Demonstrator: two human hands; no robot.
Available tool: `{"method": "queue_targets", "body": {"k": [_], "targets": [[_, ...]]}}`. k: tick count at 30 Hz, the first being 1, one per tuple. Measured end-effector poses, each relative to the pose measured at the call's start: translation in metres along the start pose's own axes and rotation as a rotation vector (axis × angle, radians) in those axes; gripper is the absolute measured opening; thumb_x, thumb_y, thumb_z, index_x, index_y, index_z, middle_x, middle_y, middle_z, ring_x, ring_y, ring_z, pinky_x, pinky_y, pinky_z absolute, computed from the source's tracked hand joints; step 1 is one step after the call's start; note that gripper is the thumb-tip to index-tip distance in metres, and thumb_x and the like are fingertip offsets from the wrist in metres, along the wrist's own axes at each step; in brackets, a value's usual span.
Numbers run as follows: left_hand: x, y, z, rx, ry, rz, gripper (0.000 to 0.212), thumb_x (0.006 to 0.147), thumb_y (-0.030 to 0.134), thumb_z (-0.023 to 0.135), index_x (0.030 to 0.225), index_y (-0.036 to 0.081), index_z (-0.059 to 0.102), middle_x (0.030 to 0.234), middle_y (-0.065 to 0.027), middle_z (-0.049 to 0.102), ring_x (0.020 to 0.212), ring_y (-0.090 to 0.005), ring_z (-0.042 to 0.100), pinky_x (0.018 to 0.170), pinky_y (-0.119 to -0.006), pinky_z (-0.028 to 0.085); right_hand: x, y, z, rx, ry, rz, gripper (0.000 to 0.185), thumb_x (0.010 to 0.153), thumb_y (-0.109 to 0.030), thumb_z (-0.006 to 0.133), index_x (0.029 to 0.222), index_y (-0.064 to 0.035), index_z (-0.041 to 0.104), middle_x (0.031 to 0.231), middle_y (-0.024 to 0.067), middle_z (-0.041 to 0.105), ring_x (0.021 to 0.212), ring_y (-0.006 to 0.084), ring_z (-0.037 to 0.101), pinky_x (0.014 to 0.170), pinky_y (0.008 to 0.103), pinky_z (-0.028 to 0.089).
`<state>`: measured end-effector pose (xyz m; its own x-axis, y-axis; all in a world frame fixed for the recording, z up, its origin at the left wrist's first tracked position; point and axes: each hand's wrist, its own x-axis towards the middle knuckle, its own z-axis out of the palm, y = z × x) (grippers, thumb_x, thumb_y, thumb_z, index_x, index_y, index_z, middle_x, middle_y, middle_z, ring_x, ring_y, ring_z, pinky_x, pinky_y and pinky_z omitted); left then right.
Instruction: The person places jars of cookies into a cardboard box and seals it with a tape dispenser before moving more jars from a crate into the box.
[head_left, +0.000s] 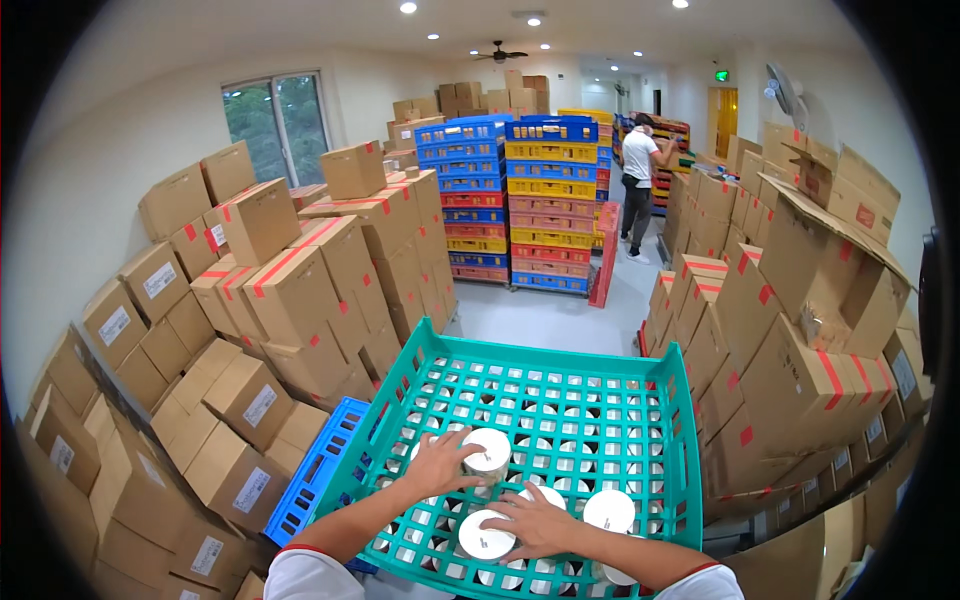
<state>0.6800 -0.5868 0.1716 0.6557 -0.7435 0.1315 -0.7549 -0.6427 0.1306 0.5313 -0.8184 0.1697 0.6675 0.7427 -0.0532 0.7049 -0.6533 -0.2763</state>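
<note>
A green plastic crate (547, 349) with a grid floor lies before me. More white round lids show through its openings from a layer below. My left hand (441, 463) grips a white-lidded jar (487, 448) near the crate's middle, thumb on the lid's edge; another white lid is partly hidden behind this hand. With thumb and fingers spread around it, my right hand (541, 525) holds a second white-lidded jar (484, 536) closer to me. Beyond its knuckles sits a partly covered white lid (547, 496). To its right stands another white-lidded jar (609, 511), with one more partly under my right forearm.
A blue crate (319, 472) borders the green one on the left. Stacked cardboard boxes (300, 285) rise at left, and more boxes (787, 405) at right. Tall stacks of coloured crates (551, 202) stand ahead. A person (637, 180) stands farther back, beside boxes.
</note>
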Motion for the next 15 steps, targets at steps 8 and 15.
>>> {"method": "queue_targets", "body": {"k": [8,15], "targets": [[-0.017,0.006,0.0,0.128,0.018,-0.019,0.058,0.088,0.057,0.072,0.138,0.03,0.061,0.151,-0.0132,0.052,0.132,-0.0365,0.055,0.106,-0.06,0.035,0.006,-0.014,0.002,-0.164,0.059,-0.111,0.088,0.089,-0.073,0.06,0.161,-0.0338,0.029,0.156,0.0099,0.044,0.139,0.0386,0.046,0.115,0.0754,0.023],[-0.047,0.005,-0.01,0.051,-0.03,-0.095,0.063,0.091,0.057,0.067,0.149,0.037,0.054,0.151,-0.013,0.052,0.127,-0.0364,0.058,0.11,-0.064,0.034,0.009,-0.014,0.02,-0.199,0.127,-0.039,0.091,0.09,-0.078,0.053,0.164,-0.0319,0.025,0.143,0.0148,0.051,0.133,0.0353,0.051,0.111,0.0731,0.031]]}}
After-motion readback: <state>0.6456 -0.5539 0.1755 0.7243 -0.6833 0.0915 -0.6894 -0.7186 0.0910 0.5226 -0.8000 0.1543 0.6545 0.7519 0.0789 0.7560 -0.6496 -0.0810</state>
